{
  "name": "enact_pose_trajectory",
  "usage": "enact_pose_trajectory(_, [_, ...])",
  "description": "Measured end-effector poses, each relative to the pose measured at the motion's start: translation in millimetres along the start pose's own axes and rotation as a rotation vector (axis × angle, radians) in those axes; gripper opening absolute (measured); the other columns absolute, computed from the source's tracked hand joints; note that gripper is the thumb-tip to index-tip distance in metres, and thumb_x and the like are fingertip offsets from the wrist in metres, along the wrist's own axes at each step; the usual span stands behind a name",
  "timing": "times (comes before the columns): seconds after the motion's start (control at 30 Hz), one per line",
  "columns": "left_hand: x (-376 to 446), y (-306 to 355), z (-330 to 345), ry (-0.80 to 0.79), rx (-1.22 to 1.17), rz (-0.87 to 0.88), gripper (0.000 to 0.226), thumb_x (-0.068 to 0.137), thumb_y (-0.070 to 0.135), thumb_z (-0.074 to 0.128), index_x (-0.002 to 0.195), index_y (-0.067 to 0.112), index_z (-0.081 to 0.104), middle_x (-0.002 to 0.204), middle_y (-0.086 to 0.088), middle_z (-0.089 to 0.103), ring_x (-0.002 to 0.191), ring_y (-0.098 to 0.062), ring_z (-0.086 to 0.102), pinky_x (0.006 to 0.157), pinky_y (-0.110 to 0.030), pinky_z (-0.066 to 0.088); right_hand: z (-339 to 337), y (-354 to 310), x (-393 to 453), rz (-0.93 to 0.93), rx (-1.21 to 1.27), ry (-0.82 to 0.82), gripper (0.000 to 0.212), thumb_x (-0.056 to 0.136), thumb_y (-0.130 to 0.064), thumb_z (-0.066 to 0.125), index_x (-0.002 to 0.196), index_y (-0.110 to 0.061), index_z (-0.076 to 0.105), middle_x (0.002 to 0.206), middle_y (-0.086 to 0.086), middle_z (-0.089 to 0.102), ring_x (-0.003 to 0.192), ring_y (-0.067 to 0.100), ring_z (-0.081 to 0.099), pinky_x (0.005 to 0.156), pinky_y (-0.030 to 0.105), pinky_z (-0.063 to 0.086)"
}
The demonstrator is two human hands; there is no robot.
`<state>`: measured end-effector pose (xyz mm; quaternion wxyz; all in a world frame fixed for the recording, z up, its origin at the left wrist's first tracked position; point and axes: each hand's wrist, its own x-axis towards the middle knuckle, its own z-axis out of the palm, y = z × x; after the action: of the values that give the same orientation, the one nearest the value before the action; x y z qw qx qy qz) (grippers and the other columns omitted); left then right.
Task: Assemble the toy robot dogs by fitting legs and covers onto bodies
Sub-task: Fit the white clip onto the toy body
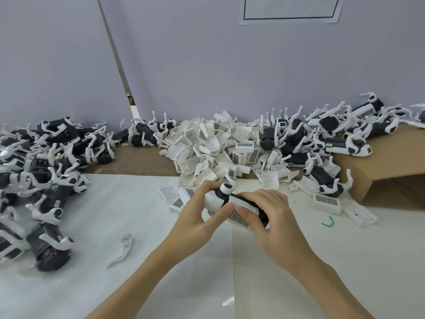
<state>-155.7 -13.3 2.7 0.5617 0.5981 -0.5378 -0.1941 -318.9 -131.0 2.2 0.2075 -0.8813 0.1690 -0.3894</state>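
Both hands, left hand (202, 210) and right hand (273, 217), clench the toy dog (232, 203) mid-frame: light, stiff plastic, probably slippery; best gripped round the body.

Black-and-white dog body (232, 204) tilted, white grilled cover (239, 218) on it

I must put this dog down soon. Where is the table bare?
Bare: white table between the finished dogs on the left and the hands, around the loose leg; also near-right, below the green tie. Crowded: cover pile.
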Motion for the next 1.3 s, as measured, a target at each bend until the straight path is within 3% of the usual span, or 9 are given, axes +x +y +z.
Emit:
enact_pose_trajectory(0.3, [-3, 1, 10, 0.053, -0.177, 0.01, 0.032, 0.095, 0.045, 0.068, 0.118, 0.024, 0.064, 0.102, -0.015, 0.069, 0.101, -0.047, 0.058, 0.091, -0.067, 0.045, -7, -2, 1, 0.027, 0.024, 0.011, 0.022, 0.097, -0.041, 0.062, 0.107, -0.025, 0.073, 0.097, -0.028, 0.063, 0.106, -0.004, 0.05, 0.094, 0.016, 0.036])
enact_pose_trajectory(0.47, [-1, 5, 13, 0.075, -0.136, -0.006, 0.026, 0.097, 0.046, 0.07, 0.117, 0.031, 0.066, 0.102, -0.004, 0.07, 0.098, -0.038, 0.06, 0.085, -0.047, 0.051, -8, 1, 2, 0.066, 0.034, -0.008, 0.026, 0.099, -0.044, 0.059, 0.109, -0.026, 0.074, 0.098, -0.023, 0.067, 0.103, 0.002, 0.056, 0.096, 0.016, 0.037])
enact_pose_trajectory(0.6, [0, 4, 8, 0.045, 0.089, 0.044, 0.047, 0.093, 0.059, 0.067, 0.135, 0.048, 0.048, 0.12, 0.021, 0.064, 0.108, -0.004, 0.063, 0.09, -0.016, 0.047, -5, -4, 7, 0.46, 0.515, -0.014, 0.019, 0.104, -0.038, 0.061, 0.103, -0.026, 0.075, 0.09, -0.001, 0.076, 0.082, 0.021, 0.07, 0.072, 0.026, 0.057])
enact_pose_trajectory(0.7, [-1, 4, 0, -0.149, 0.201, 0.195, 0.073, 0.09, 0.042, 0.083, 0.152, 0.036, 0.043, 0.156, 0.011, 0.04, 0.149, -0.016, 0.041, 0.113, -0.022, 0.041, -11, -4, 11, 0.786, 0.925, -0.126, 0.032, 0.103, -0.038, 0.058, 0.092, -0.016, 0.079, 0.085, 0.012, 0.074, 0.069, 0.026, 0.07, 0.065, 0.031, 0.055])
enact_pose_trajectory(0.83, [3, 5, -3, -0.143, 0.165, 0.157, 0.047, 0.089, 0.026, 0.087, 0.132, 0.031, 0.067, 0.132, 0.01, 0.054, 0.127, -0.022, 0.059, 0.095, -0.025, 0.053, -14, 0, 8, 0.913, 1.089, -0.317, 0.049, 0.104, -0.046, 0.053, 0.084, -0.012, 0.082, 0.08, 0.018, 0.07, 0.064, 0.025, 0.067, 0.063, 0.031, 0.055])
enact_pose_trajectory(0.97, [5, -1, -4, -0.041, 0.168, 0.058, 0.042, 0.092, 0.022, 0.083, 0.129, 0.035, 0.067, 0.128, 0.013, 0.054, 0.118, -0.016, 0.06, 0.093, -0.04, 0.059, -11, 6, 7, 0.538, 0.702, -0.128, 0.04, 0.103, -0.054, 0.051, 0.114, -0.023, 0.074, 0.11, -0.003, 0.077, 0.098, 0.013, 0.074, 0.085, 0.026, 0.054])
enact_pose_trajectory(1.03, [6, -3, -4, -0.005, 0.221, 0.06, 0.04, 0.095, 0.021, 0.079, 0.13, 0.034, 0.066, 0.132, 0.015, 0.052, 0.124, -0.014, 0.057, 0.094, -0.032, 0.056, -14, 6, 4, 0.306, 0.455, -0.11, 0.028, 0.099, -0.044, 0.059, 0.122, -0.032, 0.071, 0.119, -0.018, 0.071, 0.114, 0.003, 0.066, 0.093, 0.019, 0.049])
enact_pose_trajectory(1.2, [6, -6, -1, 0.001, 0.272, 0.091, 0.037, 0.095, 0.015, 0.078, 0.128, 0.028, 0.066, 0.124, 0.019, 0.056, 0.113, -0.015, 0.061, 0.083, -0.02, 0.051, -1, 4, 1, 0.21, 0.088, -0.127, 0.044, 0.087, -0.023, 0.084, 0.127, -0.026, 0.066, 0.112, -0.016, 0.065, 0.107, 0.01, 0.061, 0.09, 0.027, 0.05])
enact_pose_trajectory(1.3, [6, -6, 1, 0.001, 0.225, 0.109, 0.033, 0.095, 0.011, 0.079, 0.123, 0.025, 0.068, 0.12, 0.017, 0.058, 0.109, -0.019, 0.062, 0.081, -0.029, 0.057, -3, 6, -1, 0.189, 0.01, -0.089, 0.041, 0.084, -0.025, 0.086, 0.12, -0.03, 0.067, 0.101, -0.028, 0.059, 0.104, 0.011, 0.056, 0.085, 0.013, 0.042])
